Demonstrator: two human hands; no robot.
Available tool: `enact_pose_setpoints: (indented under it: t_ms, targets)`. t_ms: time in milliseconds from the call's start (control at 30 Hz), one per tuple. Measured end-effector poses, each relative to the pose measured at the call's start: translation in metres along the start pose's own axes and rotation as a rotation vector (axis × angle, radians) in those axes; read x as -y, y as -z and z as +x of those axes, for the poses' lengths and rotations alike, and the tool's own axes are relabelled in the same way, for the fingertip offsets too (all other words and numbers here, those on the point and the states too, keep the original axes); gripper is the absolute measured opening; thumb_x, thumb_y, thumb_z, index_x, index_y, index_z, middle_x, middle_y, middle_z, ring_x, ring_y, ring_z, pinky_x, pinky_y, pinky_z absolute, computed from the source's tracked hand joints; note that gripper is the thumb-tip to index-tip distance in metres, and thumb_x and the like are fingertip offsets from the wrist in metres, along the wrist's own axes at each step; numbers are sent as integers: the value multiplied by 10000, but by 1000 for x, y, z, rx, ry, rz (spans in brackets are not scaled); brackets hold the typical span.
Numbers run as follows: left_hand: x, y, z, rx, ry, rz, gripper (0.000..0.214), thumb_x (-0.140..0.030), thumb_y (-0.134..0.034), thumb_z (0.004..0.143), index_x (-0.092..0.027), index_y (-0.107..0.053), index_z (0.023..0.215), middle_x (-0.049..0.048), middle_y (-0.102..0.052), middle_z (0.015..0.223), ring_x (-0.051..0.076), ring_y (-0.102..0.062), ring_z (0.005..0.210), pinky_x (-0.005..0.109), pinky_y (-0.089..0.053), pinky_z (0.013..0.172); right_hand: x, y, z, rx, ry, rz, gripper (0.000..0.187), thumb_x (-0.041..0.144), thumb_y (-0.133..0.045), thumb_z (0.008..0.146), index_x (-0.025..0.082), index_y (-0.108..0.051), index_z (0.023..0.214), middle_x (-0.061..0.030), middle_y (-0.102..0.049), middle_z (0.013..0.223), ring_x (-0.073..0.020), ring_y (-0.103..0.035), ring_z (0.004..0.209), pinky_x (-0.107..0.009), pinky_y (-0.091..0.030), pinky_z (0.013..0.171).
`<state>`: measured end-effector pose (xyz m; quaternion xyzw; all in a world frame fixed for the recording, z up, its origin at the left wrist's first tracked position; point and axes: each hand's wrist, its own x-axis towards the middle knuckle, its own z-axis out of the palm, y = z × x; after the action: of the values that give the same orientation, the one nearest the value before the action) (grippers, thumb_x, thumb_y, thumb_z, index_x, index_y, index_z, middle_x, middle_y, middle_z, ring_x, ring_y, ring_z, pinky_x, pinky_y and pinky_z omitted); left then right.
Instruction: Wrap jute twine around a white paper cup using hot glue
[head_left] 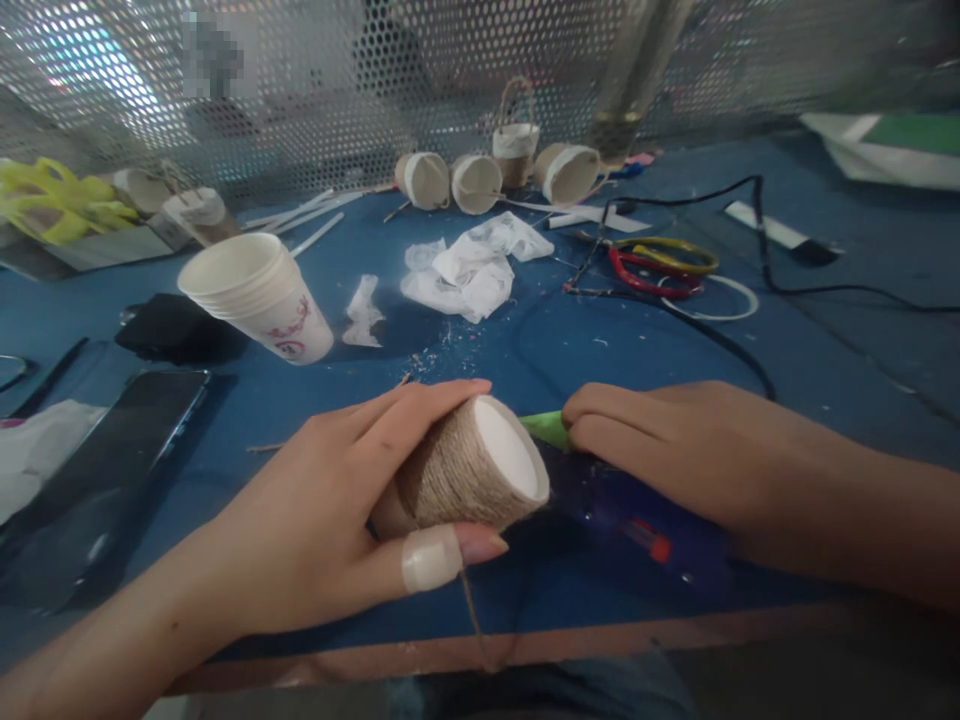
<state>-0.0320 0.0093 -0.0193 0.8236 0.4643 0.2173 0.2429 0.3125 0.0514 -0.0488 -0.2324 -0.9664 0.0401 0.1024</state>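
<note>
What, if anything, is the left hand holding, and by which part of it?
The left hand holds the twine-wrapped cup by its side wall, between thumb and fingers.

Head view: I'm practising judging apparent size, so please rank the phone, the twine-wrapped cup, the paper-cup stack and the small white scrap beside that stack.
1. phone
2. twine-wrapped cup and paper-cup stack, unranked: they look alike, and the left hand partly covers the nearer cup
3. small white scrap

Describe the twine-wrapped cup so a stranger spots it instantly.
At the near edge of the blue table, find the left hand with the taped thumb. It holds the twine-wrapped cup, white round end showing: the only cup in a hand.
</note>
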Motion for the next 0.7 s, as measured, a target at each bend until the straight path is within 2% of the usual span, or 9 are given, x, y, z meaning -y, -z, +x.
enact_pose_setpoints:
  t_ms: [200, 333, 433, 500, 600, 700]
  targets:
    - [-1, 0, 0, -14, 24, -55, 804, -696, -919, 928, -434, -727, 1663, 50, -887, 1511, 481, -874, 1294, 570, -767, 1008, -2, -1, 0, -11, 29, -25, 350, 28, -531, 947, 258, -567, 1209, -82, -772, 1195, -224, -677, 723, -391, -357, 620]
    - [3, 0, 0, -37, 0, -13, 730, -635, -872, 1008, -419, -704, 1684, 61, -887, 1531, 473, -875, 1304, 573, -754, 1016, -2, 0, 1, 0, 21, -54, 422, 24, -570, 876, 263, -585, 1224, -77, -770, 1195, -239, -662, 720, -398, -354, 625]
    - [4, 0, 0, -15, -55, -23, 766, -607, -901, 985, -415, -684, 1694, 61, -884, 1554, 465, -883, 1299, 559, -756, 1004, -3, 0, 1, 1, 37, -76, 409, 45, -572, 886, 273, -566, 1227, -67, -754, 1181, -249, -651, 710, -405, -348, 620]
    - [0, -1, -1, -25, -34, -26, 756, -641, -895, 990, -417, -690, 1682, 62, -886, 1548, 462, -879, 1308, 555, -750, 1004, -3, 0, 2, 1, 45, -77, 420, 46, -565, 871, 274, -558, 1224, -64, -749, 1173, -250, -641, 701, -406, -345, 617]
    - [-7, -3, -1, -76, 5, -27, 659, -626, -830, 1067, -357, -703, 1656, 80, -878, 1557, 441, -860, 1348, 560, -713, 1106, -4, 1, 3, -1, 51, -63, 460, 30, -567, 818, 264, -570, 1214, -65, -748, 1164, -241, -635, 688, -402, -331, 610]
    - [-10, -4, -1, -62, 23, -12, 664, -652, -810, 1076, -348, -702, 1657, 91, -890, 1512, 444, -866, 1305, 567, -713, 1067, -5, 3, 4, 24, 53, -29, 403, 43, -588, 867, 253, -596, 1211, -61, -750, 1147, -218, -631, 678, -387, -309, 602]
